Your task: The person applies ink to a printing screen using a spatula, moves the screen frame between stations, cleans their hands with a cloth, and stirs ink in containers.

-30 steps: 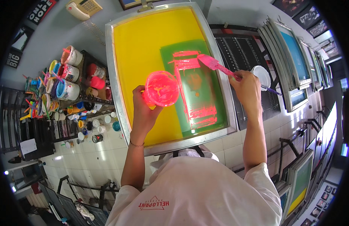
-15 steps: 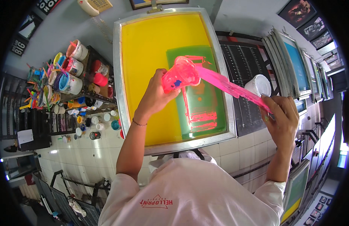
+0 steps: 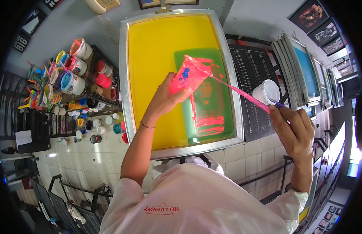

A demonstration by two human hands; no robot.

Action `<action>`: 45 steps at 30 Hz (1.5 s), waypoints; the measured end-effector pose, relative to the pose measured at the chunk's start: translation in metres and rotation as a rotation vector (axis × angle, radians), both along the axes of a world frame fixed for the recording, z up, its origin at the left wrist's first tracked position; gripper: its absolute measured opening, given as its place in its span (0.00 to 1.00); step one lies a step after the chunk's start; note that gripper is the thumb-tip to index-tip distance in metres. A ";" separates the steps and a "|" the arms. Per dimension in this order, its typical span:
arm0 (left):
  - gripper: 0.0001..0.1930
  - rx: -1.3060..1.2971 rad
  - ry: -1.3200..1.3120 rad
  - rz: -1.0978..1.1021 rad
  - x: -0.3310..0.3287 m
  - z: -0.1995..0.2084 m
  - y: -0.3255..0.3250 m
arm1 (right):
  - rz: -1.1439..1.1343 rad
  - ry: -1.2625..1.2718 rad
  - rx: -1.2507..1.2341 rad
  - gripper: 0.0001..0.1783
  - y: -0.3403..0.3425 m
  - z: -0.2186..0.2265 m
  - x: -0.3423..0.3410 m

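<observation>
A plastic cup [image 3: 192,75] smeared with bright pink ink, with a dark blue spot on its side, is tilted in my left hand [image 3: 168,93], its fingers closed round it. From its mouth, or very near it, a long pink-coated ink spatula [image 3: 247,96] runs to my right hand [image 3: 292,126], which grips its other end. Both are above a screen printing frame [image 3: 239,121] with a metal rim and yellow mesh. On the mesh, a green stencil area [image 3: 224,93] carries pink ink lines and streaks.
Right of the frame, a white tub [image 3: 266,92] sits on a black board [image 3: 253,66] with white markings. Several framed screens [image 3: 306,70] lean beyond it. At left, a shelf [image 3: 96,91] holds several ink pots, with more pots on the tiled floor [image 3: 79,156].
The spatula has turned from its broad side to its thin edge. My right hand has shifted slightly right and down. The cup's mouth has rotated away, showing more of its side.
</observation>
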State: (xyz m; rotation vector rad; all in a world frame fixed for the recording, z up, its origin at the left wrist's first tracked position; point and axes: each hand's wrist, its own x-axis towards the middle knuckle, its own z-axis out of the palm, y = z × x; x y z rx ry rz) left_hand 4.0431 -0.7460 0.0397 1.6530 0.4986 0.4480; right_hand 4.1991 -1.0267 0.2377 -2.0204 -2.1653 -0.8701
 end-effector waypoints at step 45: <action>0.31 -0.336 -0.163 -0.076 -0.066 -0.033 -0.015 | -0.402 0.979 -0.085 0.16 -0.029 -0.054 0.024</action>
